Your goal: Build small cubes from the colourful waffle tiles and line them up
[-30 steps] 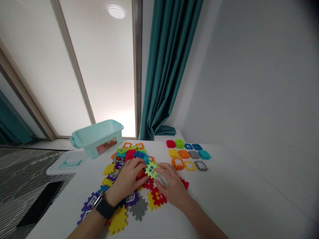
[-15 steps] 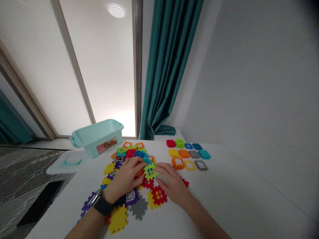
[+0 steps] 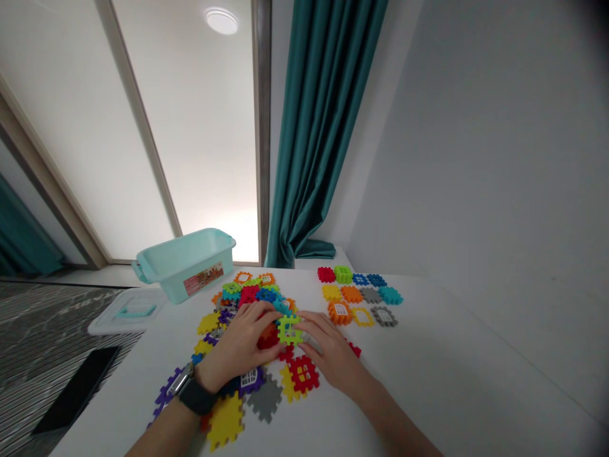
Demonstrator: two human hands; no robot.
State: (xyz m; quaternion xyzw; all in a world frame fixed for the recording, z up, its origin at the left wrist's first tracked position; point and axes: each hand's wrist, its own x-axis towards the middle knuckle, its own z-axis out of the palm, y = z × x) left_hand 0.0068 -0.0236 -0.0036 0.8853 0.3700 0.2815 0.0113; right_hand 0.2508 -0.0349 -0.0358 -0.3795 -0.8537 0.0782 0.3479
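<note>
Grip: our right hand is nearly closed, its fingertips pinching the right edge of a lime-green window tile. Our left hand curls beside it, fingers at the tile's left edge; from this head view, we cannot tell whether they hold it or only rest there.
Tile: it lies between our hands, just over a red-orange tile at the heart of the pile.
Set apart: eleven or so interlocking tiles stand in loose rows on the right, well clear of the pile.
Left in the pile: a much larger spread of tiles, in purple, yellow, grey, red and blue, lies around and under our hands.
Around us: a pale turquoise plastic tub stands beyond the pile, a clear lid lies near it, and a black phone rests on the striped rug.
</note>
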